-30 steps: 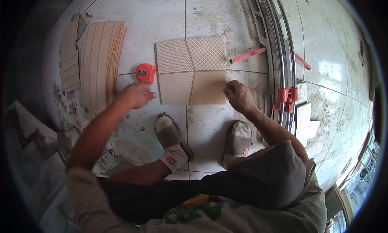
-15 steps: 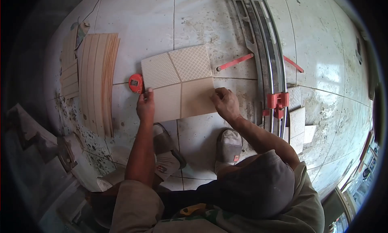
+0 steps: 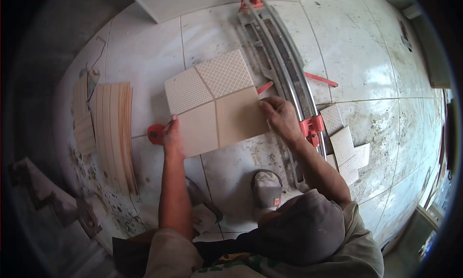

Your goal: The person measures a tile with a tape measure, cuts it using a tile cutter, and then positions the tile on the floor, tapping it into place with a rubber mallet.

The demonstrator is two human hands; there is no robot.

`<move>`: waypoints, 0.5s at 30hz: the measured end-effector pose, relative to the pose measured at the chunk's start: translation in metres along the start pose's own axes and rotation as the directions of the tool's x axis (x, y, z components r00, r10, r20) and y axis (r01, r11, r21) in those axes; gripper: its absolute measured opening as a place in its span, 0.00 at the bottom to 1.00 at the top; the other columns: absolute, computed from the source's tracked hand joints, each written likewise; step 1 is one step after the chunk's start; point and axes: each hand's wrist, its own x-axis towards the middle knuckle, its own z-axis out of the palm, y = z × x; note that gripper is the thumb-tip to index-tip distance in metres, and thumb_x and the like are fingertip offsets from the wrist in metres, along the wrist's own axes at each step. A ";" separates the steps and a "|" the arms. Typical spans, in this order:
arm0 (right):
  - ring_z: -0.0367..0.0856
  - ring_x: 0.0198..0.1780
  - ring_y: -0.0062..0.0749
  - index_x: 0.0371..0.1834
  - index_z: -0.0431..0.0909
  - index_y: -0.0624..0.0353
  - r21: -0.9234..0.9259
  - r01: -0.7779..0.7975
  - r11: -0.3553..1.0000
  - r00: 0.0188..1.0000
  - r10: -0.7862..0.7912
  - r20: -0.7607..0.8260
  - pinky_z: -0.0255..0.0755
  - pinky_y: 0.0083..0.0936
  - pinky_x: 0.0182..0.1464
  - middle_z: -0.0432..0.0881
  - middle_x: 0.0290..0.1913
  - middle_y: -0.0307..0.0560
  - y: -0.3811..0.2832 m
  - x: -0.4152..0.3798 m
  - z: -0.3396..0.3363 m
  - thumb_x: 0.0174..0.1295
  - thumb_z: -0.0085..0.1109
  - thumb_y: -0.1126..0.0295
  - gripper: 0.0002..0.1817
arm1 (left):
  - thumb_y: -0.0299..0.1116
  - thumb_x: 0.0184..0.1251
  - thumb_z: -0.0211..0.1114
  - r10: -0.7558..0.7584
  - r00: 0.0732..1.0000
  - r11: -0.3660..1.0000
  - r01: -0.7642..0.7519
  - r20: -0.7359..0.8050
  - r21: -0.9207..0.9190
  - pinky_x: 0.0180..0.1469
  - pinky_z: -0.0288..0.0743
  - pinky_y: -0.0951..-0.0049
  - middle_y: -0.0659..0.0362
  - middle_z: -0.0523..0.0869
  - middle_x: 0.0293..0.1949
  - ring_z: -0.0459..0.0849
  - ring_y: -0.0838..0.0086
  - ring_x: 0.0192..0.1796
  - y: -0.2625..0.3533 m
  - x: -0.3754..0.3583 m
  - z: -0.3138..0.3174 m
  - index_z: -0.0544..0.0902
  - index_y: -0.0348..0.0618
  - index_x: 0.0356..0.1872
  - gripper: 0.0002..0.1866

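Note:
A beige tile (image 3: 236, 115) patterned as four textured squares is held between my two hands over the floor. My left hand (image 3: 172, 133) is closed on its left edge, thumb on top, fingers mostly hidden. On the opposite edge my right hand (image 3: 282, 118) grips, thumb and fingers together. A red tape measure (image 3: 155, 134) lies right behind my left hand, partly covered by it. Close to the tile's right side stands a manual tile cutter (image 3: 284, 61) with metal rails and a red sliding carriage (image 3: 312, 126). The tile hides most of its near red support arm (image 3: 265, 87).
To the left, a stack of long beige tile strips (image 3: 113, 133) lies beside shorter pieces (image 3: 82, 128). Cut tile pieces (image 3: 343, 148) are scattered right of the cutter. My sandalled foot (image 3: 267, 189) is below the tile. A pale panel (image 3: 202, 0) stands at the far side.
My hands have moved the tile away from me and toward the cutter, so it now overlaps the red support arm. The view has shifted, showing the cutter's far end.

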 end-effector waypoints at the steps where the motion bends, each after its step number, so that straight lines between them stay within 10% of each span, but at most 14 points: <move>1: 0.82 0.42 0.44 0.40 0.80 0.68 -0.022 0.079 0.997 0.994 -0.081 -0.079 0.72 0.31 0.45 0.82 0.40 0.60 0.001 0.004 -0.010 0.60 0.54 0.61 0.18 | 0.48 0.67 0.60 0.048 0.998 0.999 -0.048 -0.030 0.010 0.53 0.71 0.70 0.56 0.82 0.46 0.79 0.72 0.46 0.003 0.008 0.018 0.78 0.31 0.50 0.25; 15: 0.75 0.33 0.20 0.45 0.79 0.66 0.481 0.049 0.876 0.873 0.196 -0.446 0.69 0.19 0.38 0.78 0.29 0.40 0.023 -0.010 -0.096 0.64 0.54 0.63 0.16 | 0.43 0.68 0.60 0.145 0.987 0.986 -0.139 -0.070 0.086 0.49 0.73 0.71 0.55 0.83 0.42 0.79 0.71 0.44 0.017 0.079 0.106 0.79 0.30 0.45 0.20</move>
